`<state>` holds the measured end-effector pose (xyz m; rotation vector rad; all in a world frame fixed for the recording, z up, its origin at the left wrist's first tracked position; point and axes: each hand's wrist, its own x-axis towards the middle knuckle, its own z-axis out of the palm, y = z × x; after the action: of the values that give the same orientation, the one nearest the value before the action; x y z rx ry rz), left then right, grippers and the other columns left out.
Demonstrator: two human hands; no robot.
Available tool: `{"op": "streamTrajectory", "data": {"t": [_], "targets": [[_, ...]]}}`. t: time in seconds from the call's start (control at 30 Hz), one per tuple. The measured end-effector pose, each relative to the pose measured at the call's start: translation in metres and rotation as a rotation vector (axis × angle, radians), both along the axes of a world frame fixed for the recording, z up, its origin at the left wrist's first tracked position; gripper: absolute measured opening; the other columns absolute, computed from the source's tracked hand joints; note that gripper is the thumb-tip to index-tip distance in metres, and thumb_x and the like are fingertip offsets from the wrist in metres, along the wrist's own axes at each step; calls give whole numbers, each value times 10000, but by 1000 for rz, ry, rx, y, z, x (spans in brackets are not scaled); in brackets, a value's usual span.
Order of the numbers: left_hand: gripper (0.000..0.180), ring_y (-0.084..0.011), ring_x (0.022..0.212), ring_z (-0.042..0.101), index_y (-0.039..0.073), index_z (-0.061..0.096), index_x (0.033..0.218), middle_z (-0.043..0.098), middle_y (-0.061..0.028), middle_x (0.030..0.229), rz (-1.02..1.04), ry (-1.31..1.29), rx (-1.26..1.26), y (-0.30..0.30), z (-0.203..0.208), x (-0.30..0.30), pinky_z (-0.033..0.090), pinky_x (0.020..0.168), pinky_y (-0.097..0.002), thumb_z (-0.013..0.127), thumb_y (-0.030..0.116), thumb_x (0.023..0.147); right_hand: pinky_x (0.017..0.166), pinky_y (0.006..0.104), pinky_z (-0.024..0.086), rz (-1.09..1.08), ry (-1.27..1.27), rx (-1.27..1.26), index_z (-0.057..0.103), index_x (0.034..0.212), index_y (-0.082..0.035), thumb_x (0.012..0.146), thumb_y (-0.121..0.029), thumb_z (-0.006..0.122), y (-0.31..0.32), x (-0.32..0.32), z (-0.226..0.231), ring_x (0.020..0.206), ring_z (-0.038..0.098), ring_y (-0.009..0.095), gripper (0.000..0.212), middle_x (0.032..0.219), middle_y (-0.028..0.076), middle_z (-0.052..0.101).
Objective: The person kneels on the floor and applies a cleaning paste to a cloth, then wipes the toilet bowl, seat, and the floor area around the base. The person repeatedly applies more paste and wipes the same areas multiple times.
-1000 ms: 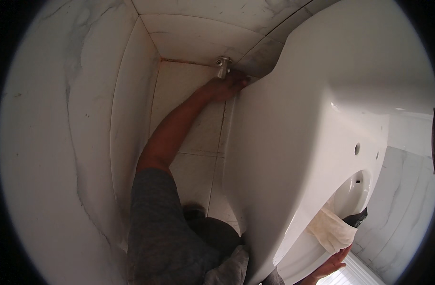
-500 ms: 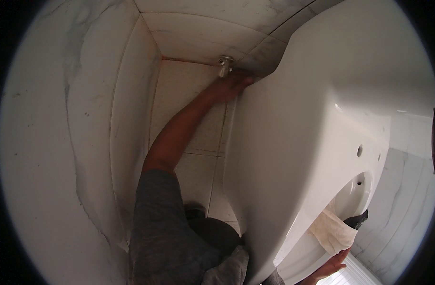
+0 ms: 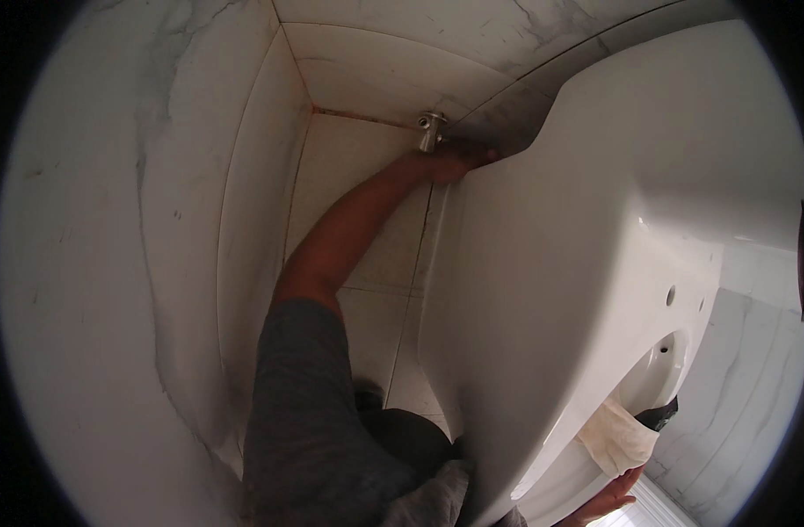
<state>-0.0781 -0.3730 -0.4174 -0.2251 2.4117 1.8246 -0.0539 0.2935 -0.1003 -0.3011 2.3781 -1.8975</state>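
Observation:
A white ceramic toilet (image 3: pixel 543 255) fills the right half of the view, its bowl opening toward the lower right. My left arm reaches along its side, and my left hand (image 3: pixel 459 161) is at the rear edge, beside a metal angle valve (image 3: pixel 430 132) on the back wall. Its fingertips go into shadow behind the toilet, so whether they grip anything is hidden. My right hand (image 3: pixel 608 502) lies against the outside of the bowl rim at lower right, fingers stretched apart. Close above it, a cream cloth (image 3: pixel 620 439) hangs over the rim, with a black piece (image 3: pixel 657 415) beside it.
A marbled tile wall (image 3: pixel 94 263) rises at my left, and another tiled wall (image 3: pixel 402 61) stands at the back. Between the left wall and the toilet runs a narrow strip of tiled floor (image 3: pixel 358 237). Tiled surface (image 3: pixel 745 351) also shows at far right.
The view has shifted slightly, so the toilet and valve sit a little further right and lower. My left hand stays by the toilet's rear edge; my right hand stays at the rim.

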Motion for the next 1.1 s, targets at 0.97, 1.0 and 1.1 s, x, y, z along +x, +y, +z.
{"op": "streamTrajectory", "data": {"t": [0.97,1.0,1.1], "targets": [[579,-327,1376,483,193,406,1513,413,-102,1552,191,-110,-282,8,-4,42,422,1126,-477,297,549,1069,1206,498,279,-28,-30,-183,317,1559,-21,957,-767,354,-6,6,-2,1450,372,323,959,1580,166,372],[571,-329,1366,493,193,409,1510,417,-105,1546,187,-128,-294,8,-6,42,426,1121,-476,307,541,1070,1205,498,281,-30,-32,-181,316,1560,-21,957,-768,354,-7,6,-1,1449,374,323,960,1579,167,374],[552,-332,1352,505,179,422,1506,434,-110,1533,203,-81,-325,9,-14,43,432,1115,-467,330,511,1074,1201,500,290,-57,-16,-157,309,1563,-14,954,-770,356,-11,6,-1,1446,381,325,971,1575,169,381]]}}
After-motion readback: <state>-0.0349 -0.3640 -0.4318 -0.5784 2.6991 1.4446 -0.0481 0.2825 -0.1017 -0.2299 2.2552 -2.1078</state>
